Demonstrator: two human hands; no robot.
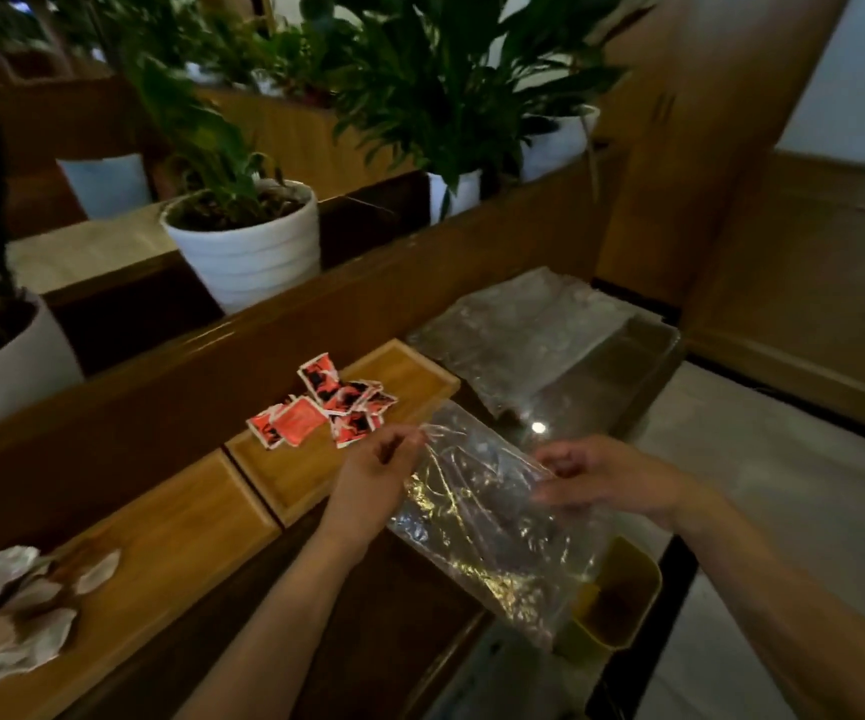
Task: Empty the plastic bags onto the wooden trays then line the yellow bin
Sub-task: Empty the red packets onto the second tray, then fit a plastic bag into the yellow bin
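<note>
A clear plastic bag (pixel 482 517) hangs stretched between my two hands above the table's edge. My left hand (pixel 378 475) pinches its left top edge and my right hand (pixel 596 475) grips the right side. Below the bag stands the yellow bin (pixel 633 595), partly hidden behind the plastic. Several red sachets (pixel 326 402) lie in a heap on the far wooden tray (pixel 399 366). The near wooden tray (pixel 170 553) holds several pale silver packets (pixel 9 605) at its left end.
Another flat clear plastic bag (pixel 513 335) lies on the dark glossy table (pixel 627 356) beyond my hands. A wooden ledge (pixel 264 324) with white plant pots (pixel 248 241) runs behind the trays. Pale floor (pixel 783 485) lies to the right.
</note>
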